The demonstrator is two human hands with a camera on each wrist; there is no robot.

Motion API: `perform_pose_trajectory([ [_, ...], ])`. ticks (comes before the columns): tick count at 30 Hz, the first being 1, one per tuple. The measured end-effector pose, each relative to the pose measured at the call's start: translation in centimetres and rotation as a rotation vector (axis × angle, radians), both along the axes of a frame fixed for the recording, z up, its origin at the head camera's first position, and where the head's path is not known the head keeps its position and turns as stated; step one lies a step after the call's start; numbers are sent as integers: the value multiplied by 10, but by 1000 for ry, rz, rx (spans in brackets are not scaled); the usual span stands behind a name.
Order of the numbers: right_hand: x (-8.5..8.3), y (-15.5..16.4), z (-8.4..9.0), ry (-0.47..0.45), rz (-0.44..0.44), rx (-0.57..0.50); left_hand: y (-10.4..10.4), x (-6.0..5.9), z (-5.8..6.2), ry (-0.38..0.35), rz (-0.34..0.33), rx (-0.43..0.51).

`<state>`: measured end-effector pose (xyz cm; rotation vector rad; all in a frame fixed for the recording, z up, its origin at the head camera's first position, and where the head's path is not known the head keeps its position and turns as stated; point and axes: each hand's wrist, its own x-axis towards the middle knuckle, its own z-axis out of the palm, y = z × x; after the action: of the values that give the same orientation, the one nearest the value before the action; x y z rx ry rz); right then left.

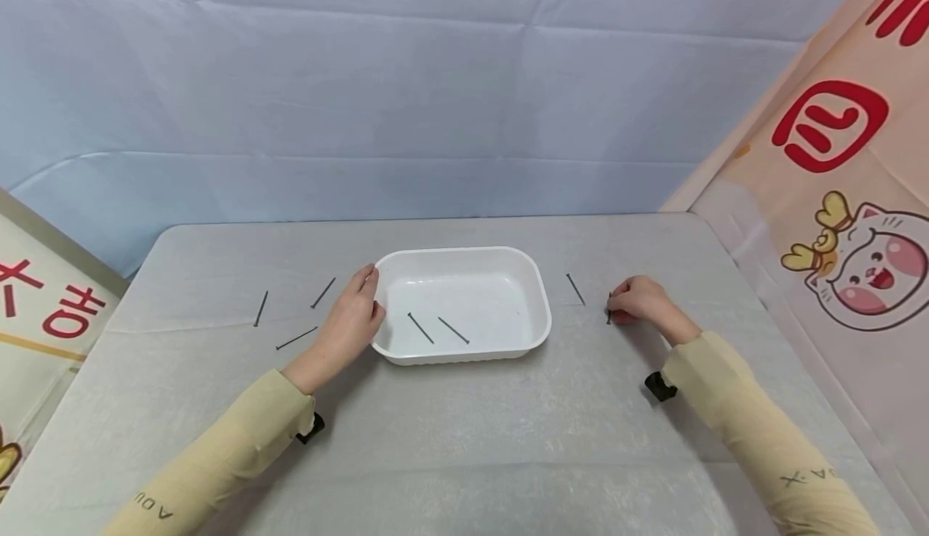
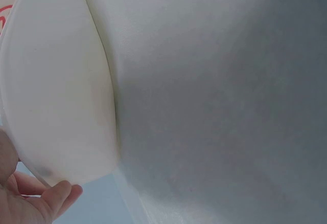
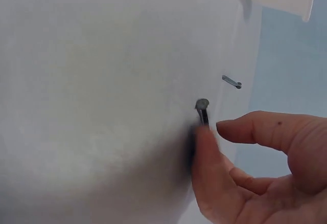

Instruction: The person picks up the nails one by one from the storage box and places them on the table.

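A white plastic tray (image 1: pixel 462 351) stands mid-table with two dark nails (image 1: pixel 453 330) lying in it. My left hand (image 1: pixel 351 314) grips the tray's left rim; the left wrist view shows the thumb and fingers (image 2: pixel 61 196) at its edge. My right hand (image 1: pixel 637 301) is low over the table right of the tray, at another nail (image 1: pixel 609 318). In the right wrist view that nail's round head (image 3: pixel 203 104) shows, and its shaft disappears behind the index finger. The thumb stands slightly apart from the nail. A further nail (image 1: pixel 576 288) lies between tray and right hand.
Left of the tray, three loose nails (image 1: pixel 296 338) lie on the grey-covered table (image 1: pixel 479 439). A pale blue cloth (image 1: pixel 435 117) hangs behind the table. Printed cloths with red characters and a cartoon (image 1: pixel 871 270) hang at the sides.
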<state>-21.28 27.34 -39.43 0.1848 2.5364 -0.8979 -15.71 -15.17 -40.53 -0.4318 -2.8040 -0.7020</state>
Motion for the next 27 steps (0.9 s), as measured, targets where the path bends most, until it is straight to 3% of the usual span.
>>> perform_pose_trajectory([
  [7, 1, 0, 11, 13, 119, 62, -1, 0, -1, -14, 5, -2],
  [17, 2, -16, 28, 29, 286, 262, -1, 2, 1, -18, 2, -1],
  [27, 2, -44, 52, 95, 360, 347, 0, 2, 4, -35, 1, -2],
])
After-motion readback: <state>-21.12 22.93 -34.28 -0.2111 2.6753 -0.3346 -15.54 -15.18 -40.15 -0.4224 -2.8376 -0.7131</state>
